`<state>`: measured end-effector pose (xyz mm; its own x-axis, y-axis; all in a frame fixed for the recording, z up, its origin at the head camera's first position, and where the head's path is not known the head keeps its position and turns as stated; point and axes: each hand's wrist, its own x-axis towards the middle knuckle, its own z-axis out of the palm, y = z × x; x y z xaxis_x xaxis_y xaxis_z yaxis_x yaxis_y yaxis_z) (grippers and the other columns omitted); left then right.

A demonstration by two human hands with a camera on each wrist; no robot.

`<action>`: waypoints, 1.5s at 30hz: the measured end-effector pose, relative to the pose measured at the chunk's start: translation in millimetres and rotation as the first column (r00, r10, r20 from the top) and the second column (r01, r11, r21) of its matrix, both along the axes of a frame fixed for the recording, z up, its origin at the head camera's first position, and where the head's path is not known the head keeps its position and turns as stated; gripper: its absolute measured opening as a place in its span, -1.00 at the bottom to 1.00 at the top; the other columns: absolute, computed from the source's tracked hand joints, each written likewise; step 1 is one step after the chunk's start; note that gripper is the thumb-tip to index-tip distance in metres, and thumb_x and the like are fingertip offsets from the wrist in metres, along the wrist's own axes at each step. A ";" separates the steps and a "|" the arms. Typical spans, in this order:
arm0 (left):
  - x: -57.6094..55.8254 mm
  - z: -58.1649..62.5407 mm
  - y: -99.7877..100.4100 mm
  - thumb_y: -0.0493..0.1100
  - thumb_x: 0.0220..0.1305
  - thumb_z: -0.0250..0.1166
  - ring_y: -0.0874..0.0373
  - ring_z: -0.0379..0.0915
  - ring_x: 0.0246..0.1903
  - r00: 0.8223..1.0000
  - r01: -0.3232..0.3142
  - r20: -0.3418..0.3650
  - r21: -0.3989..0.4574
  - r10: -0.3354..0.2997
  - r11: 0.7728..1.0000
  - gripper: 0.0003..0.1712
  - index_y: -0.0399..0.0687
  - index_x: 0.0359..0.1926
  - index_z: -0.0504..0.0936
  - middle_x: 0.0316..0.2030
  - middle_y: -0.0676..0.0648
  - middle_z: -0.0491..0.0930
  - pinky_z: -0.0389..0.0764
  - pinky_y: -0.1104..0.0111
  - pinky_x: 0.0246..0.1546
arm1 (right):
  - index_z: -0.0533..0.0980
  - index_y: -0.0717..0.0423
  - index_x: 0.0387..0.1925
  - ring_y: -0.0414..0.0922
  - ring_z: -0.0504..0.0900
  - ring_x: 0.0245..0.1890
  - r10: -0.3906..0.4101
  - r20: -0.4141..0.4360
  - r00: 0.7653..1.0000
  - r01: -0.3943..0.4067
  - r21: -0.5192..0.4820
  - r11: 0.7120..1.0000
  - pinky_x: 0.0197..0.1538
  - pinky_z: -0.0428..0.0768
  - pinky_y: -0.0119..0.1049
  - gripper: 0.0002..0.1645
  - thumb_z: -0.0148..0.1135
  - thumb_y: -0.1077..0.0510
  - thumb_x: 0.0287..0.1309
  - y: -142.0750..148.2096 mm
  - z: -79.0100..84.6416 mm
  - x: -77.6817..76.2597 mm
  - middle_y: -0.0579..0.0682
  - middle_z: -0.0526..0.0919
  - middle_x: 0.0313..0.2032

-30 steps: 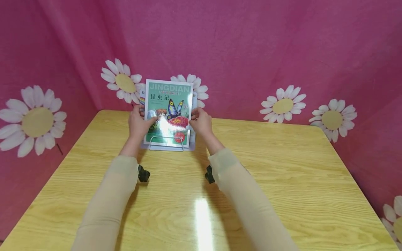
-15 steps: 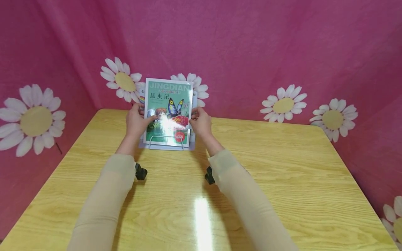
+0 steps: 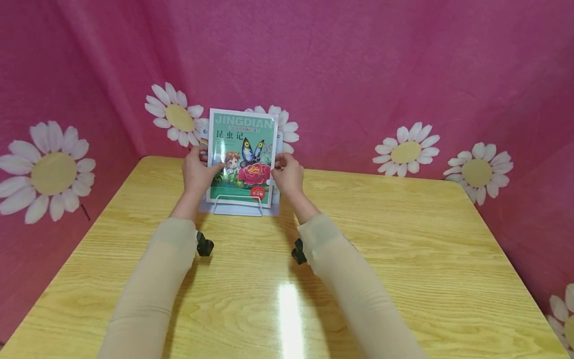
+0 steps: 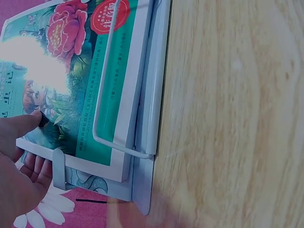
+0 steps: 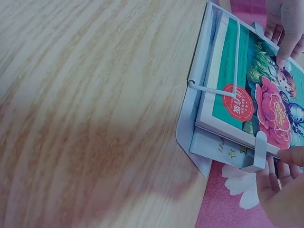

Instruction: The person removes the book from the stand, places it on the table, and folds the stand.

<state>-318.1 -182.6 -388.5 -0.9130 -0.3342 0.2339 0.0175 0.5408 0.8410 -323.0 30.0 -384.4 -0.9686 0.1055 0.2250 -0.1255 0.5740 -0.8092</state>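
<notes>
A green children's book point(image 3: 244, 144) with a butterfly and red flower on its cover leans upright on a pale book stand point(image 3: 237, 215). The stand's white wire retainer point(image 4: 98, 111) crosses in front of the cover's lower part. My left hand point(image 3: 197, 174) grips the book's left edge, its thumb on the cover and its other fingers behind. At the right edge, my right hand point(image 3: 289, 175) pinches the book with the thumb in front. Small side clips point(image 4: 59, 168) stand at the book's edges, and a right-hand clip point(image 5: 259, 152) shows in the right wrist view.
The stand is near the back of a wood-grain table point(image 3: 381, 259). Behind it hangs a pink curtain point(image 3: 336, 75) printed with white daisies. A black wrist device point(image 3: 205, 245) sits at the left sleeve, with another black device point(image 3: 299, 252) at the right.
The book has shifted slightly upward on the stand, with both hands still holding its edges. Its tilt has changed a little, and the glare on the cover has shrunk.
</notes>
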 end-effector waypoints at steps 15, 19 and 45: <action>-4.6 2.0 0.7 -0.17 0.12 0.39 0.07 0.36 -0.18 0.999 -0.034 -0.032 0.071 0.037 0.997 -0.36 -0.14 0.21 0.37 -0.12 -0.16 0.45 0.51 0.29 -0.12 | 0.57 0.12 -0.11 -0.12 0.58 -0.33 -0.019 -0.060 0.998 0.018 -0.027 0.999 -0.18 0.52 -0.30 -0.67 0.22 0.35 0.02 -3.4 8.4 -5.3 -0.01 0.65 -0.29; -6.3 7.6 0.0 -0.20 0.15 0.36 0.06 0.35 -0.15 0.999 -0.025 -0.021 0.078 0.027 0.997 -0.38 -0.11 0.22 0.36 -0.09 -0.16 0.45 0.53 0.28 -0.07 | 0.57 0.13 -0.10 -0.12 0.61 -0.32 -0.027 -0.075 0.997 0.024 -0.045 0.999 -0.22 0.56 -0.33 -0.68 0.22 0.36 0.05 -4.0 12.4 -7.2 -0.01 0.65 -0.27; -14.8 37.3 -2.8 -0.42 0.06 0.32 0.06 0.37 -0.21 0.977 -0.006 -0.210 0.093 0.025 0.996 -0.39 -0.09 0.18 0.43 -0.17 -0.14 0.46 0.41 0.43 -0.23 | 0.53 0.17 -0.02 -0.02 0.68 -0.21 0.013 -0.208 0.978 -0.041 -0.135 0.990 -0.13 0.63 -0.29 -0.62 0.20 0.38 0.06 -0.3 36.4 -14.6 0.06 0.67 -0.21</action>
<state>-332.9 -185.4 -351.2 -0.8412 -0.3766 0.3880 0.1916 0.4635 0.8651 -337.6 29.7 -348.1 -0.9058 0.1238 0.4052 -0.3116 0.4532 -0.8352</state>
